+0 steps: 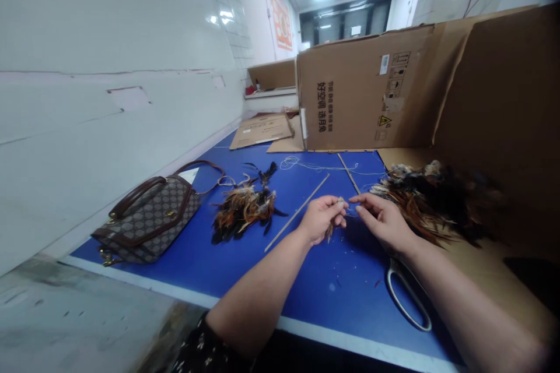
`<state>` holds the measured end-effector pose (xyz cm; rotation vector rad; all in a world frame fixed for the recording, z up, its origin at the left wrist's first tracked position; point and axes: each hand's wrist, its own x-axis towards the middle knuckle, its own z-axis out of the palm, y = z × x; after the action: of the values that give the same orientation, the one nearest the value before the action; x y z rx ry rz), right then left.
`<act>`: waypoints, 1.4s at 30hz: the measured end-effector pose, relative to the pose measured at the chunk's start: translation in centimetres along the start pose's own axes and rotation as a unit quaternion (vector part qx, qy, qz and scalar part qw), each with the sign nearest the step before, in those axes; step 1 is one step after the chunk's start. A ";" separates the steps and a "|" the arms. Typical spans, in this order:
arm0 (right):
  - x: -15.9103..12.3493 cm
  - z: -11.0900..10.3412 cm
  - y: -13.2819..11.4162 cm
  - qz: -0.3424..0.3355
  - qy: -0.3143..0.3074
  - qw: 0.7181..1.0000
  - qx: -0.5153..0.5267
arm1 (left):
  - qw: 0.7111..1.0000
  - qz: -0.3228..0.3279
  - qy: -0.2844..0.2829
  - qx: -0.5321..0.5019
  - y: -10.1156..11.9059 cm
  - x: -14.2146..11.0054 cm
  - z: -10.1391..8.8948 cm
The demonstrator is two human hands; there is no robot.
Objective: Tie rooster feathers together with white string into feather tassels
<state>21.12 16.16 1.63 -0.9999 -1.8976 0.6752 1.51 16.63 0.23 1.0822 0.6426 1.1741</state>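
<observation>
Head view: small feather piece (329, 233) in the left hand (320, 221), over the blue tabletop (315, 300), between two feather piles: one on the left (240, 213), a darker one on the right (415, 201). Loose thread (301, 163) lies behind; pale strip (297, 213) left of the hands.

Handling, my judgement: pinch close to the quill ends so the vanes stay loose and uncrushed. Work fine bits with fingertips only, wrists low, no tugging. Mind the scissors (409, 297), handle beside the right forearm; a sleeve or elbow could nudge them.

Grip: left thumb and fingers clamped on the feather piece, its tip hanging below the hand. Right hand (385, 222) just beside, thumb and forefinger near each other, pointing at the left fingertips. Whether a fine strand runs between them: too small to tell.
</observation>
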 end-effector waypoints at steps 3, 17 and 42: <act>0.0 0.0 -0.3 0.002 0.008 1.000 0.012 | 1.000 -0.014 -0.008 -0.020 0.1 -0.1 0.1; 0.2 0.4 0.2 -0.004 -0.007 1.000 0.023 | 0.997 -0.035 -0.046 0.060 -0.6 -0.1 -0.4; 0.0 -0.5 -1.0 0.023 0.012 0.998 0.052 | 0.996 -0.078 -0.028 0.018 -0.5 -0.1 -0.5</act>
<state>21.17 15.61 2.62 -0.9833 -1.8041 0.7770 1.22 16.72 -0.42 1.0722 0.6943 0.9970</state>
